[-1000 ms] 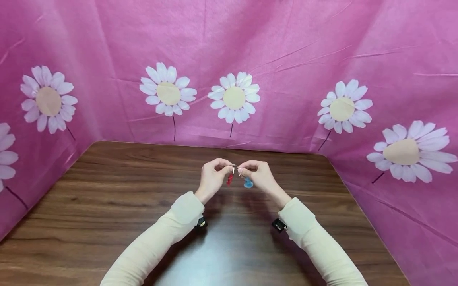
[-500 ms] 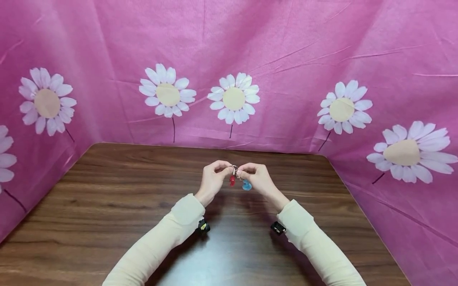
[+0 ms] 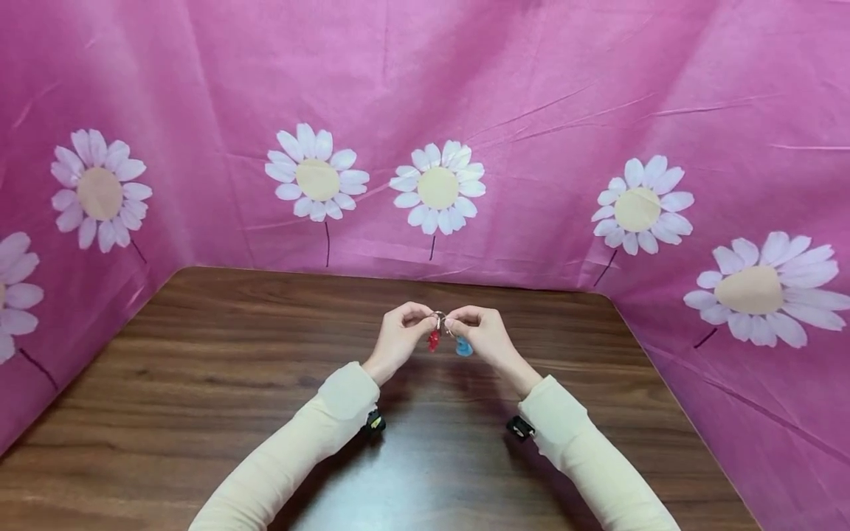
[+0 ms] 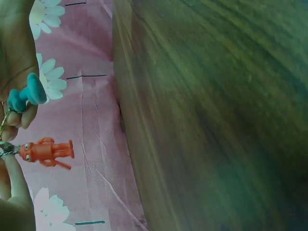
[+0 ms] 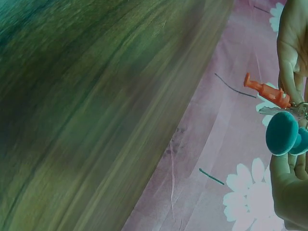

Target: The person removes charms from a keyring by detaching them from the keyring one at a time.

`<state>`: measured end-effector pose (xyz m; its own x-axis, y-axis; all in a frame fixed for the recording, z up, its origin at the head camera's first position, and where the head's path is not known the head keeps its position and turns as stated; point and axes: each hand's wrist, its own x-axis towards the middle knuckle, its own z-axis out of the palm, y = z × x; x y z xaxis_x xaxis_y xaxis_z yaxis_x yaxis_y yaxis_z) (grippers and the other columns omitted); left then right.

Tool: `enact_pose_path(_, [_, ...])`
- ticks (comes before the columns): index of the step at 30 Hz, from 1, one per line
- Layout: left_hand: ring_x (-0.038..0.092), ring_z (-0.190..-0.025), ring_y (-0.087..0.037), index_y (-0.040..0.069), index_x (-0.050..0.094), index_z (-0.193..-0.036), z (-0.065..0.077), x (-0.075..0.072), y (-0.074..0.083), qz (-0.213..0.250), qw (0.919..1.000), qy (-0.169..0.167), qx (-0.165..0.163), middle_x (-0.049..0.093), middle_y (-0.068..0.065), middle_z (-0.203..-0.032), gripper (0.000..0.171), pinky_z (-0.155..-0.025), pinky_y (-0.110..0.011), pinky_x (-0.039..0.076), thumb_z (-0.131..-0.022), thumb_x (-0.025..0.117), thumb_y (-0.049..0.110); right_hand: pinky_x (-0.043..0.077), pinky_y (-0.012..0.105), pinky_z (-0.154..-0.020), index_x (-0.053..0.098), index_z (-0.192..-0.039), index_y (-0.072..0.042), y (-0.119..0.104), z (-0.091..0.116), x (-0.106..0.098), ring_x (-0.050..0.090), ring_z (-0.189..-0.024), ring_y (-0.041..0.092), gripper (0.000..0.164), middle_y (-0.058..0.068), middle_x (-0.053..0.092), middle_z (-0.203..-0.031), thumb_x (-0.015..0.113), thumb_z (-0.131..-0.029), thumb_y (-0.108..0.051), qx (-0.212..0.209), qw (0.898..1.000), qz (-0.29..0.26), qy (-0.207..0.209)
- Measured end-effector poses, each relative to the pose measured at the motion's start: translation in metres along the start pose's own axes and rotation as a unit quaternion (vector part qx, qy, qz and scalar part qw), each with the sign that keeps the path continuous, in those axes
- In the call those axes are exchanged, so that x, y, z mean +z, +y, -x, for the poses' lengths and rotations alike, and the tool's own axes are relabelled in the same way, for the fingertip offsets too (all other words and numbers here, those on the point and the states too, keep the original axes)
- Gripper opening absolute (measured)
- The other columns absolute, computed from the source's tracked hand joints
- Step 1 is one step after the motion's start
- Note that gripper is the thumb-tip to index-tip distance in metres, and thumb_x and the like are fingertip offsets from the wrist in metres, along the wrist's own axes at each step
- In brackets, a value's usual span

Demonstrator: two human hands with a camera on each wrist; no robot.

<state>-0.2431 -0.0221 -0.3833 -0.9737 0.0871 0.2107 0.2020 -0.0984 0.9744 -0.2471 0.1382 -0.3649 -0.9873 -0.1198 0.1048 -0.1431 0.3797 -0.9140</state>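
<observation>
Both hands are raised over the table with a metal key ring (image 3: 440, 318) between their fingertips. The left hand (image 3: 398, 339) pinches the ring's left side with thumb and forefinger. On the other side, the right hand (image 3: 488, 338) pinches the ring close to where a short chain joins it. A small red figure charm (image 4: 45, 151) hangs below the left fingertips. A teal knob-shaped charm (image 5: 282, 134) dangles under the right fingers. Behind it, the right wrist view shows a silver key (image 5: 272, 110). Fingers hide part of the ring.
A brown wood-grain table (image 3: 199, 383) lies beneath the hands. Pink cloth (image 3: 531, 88) printed with white daisies encloses it at the back and both sides. A small black device (image 3: 520, 428) is on the right wrist, another (image 3: 375, 422) on the left.
The ring has come into clearer view between the fingertips, and the red figure charm has swung slightly right. Both hands keep their pinch and sit slightly lower in the head view.
</observation>
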Motion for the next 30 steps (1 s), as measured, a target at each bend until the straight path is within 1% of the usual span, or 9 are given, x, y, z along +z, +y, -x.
enact_pose_path(5, [0.064,-0.077,-0.009,-0.005,0.062,-0.095,-0.002,-0.001,-0.002,-0.051,0.9982,-0.022,0.022,0.067,-0.018,-0.091,0.015,-0.072,-0.027,0.052,-0.081,0.063,-0.001,0.048,0.023,-0.058,0.068,-0.089,0.002,0.0,0.001,-0.003,0.059,-0.064,0.013,0.013,0.004,0.065,-0.068,0.065,-0.082,-0.01,-0.007,1.0,0.022,0.004])
enact_pose_path(9, [0.064,-0.08,-0.015,0.0,0.064,-0.094,-0.003,-0.002,-0.001,-0.104,0.9934,-0.039,0.028,0.068,-0.015,-0.093,0.014,-0.072,-0.024,0.05,-0.08,0.066,0.003,0.047,0.023,-0.058,0.068,-0.086,0.0,-0.001,0.002,-0.004,0.061,-0.065,0.016,0.011,0.007,0.066,-0.07,0.066,-0.081,-0.01,-0.011,0.999,0.049,0.013])
enact_pose_path(12, [0.063,-0.077,-0.014,0.006,0.066,-0.091,-0.002,-0.002,0.001,-0.16,0.985,-0.047,0.043,0.069,-0.009,-0.089,0.012,-0.069,-0.023,0.049,-0.08,0.068,0.007,0.047,0.023,-0.056,0.068,-0.084,-0.003,-0.001,0.005,-0.005,0.06,-0.062,0.015,0.009,0.008,0.067,-0.071,0.066,-0.081,-0.011,-0.018,0.997,0.078,0.02])
enact_pose_path(16, [0.064,-0.074,-0.013,0.009,0.067,-0.087,-0.005,-0.002,0.006,-0.243,0.9627,-0.046,0.109,0.07,-0.004,-0.082,0.008,-0.069,-0.024,0.051,-0.079,0.069,0.009,0.045,0.023,-0.051,0.069,-0.082,-0.007,-0.001,0.006,-0.003,0.057,-0.056,0.012,0.007,0.008,0.068,-0.071,0.067,-0.081,-0.014,-0.042,0.991,0.122,0.027])
enact_pose_path(19, [0.063,-0.073,-0.011,0.011,0.068,-0.084,-0.007,-0.005,0.01,-0.323,0.9323,-0.049,0.156,0.069,0.0,-0.08,0.005,-0.068,-0.025,0.051,-0.079,0.069,0.01,0.045,0.022,-0.051,0.069,-0.081,-0.01,-0.001,0.005,0.0,0.057,-0.056,0.011,0.006,0.005,0.067,-0.07,0.068,-0.081,-0.015,-0.059,0.988,0.14,0.031])
enact_pose_path(22, [0.06,-0.069,-0.009,0.013,0.069,-0.083,-0.008,-0.007,0.013,-0.398,0.8991,-0.06,0.172,0.067,0.003,-0.079,0.003,-0.065,-0.025,0.048,-0.08,0.069,0.013,0.045,0.022,-0.052,0.07,-0.082,-0.009,-0.002,0.004,0.003,0.057,-0.057,0.011,0.006,0.004,0.067,-0.069,0.068,-0.081,-0.015,-0.067,0.986,0.147,0.026])
enact_pose_path(24, [0.058,-0.068,-0.008,0.014,0.069,-0.083,-0.007,-0.008,0.015,-0.426,0.8853,-0.067,0.175,0.066,0.003,-0.079,0.003,-0.063,-0.026,0.047,-0.081,0.068,0.015,0.045,0.022,-0.053,0.07,-0.082,-0.009,-0.002,0.003,0.003,0.057,-0.058,0.011,0.006,0.005,0.068,-0.07,0.068,-0.081,-0.015,-0.064,0.987,0.147,0.025])
enact_pose_path(27, [0.059,-0.069,-0.009,0.014,0.069,-0.084,-0.006,-0.009,0.017,-0.431,0.8818,-0.062,0.182,0.065,0.003,-0.079,0.003,-0.064,-0.027,0.047,-0.082,0.067,0.015,0.044,0.022,-0.05,0.07,-0.084,-0.008,-0.003,0.002,0.003,0.055,-0.054,0.01,0.008,0.01,0.068,-0.072,0.069,-0.081,-0.015,-0.054,0.99,0.132,0.019])
enact_pose_path(30, [0.06,-0.069,-0.009,0.015,0.069,-0.081,-0.006,-0.01,0.018,-0.418,0.8869,-0.042,0.191,0.064,0.003,-0.077,0.003,-0.065,-0.026,0.048,-0.08,0.069,0.013,0.046,0.023,-0.049,0.069,-0.087,-0.006,-0.005,0.001,0.002,0.055,-0.053,0.006,0.01,0.014,0.069,-0.078,0.069,-0.08,-0.013,-0.037,0.995,0.098,0.007])
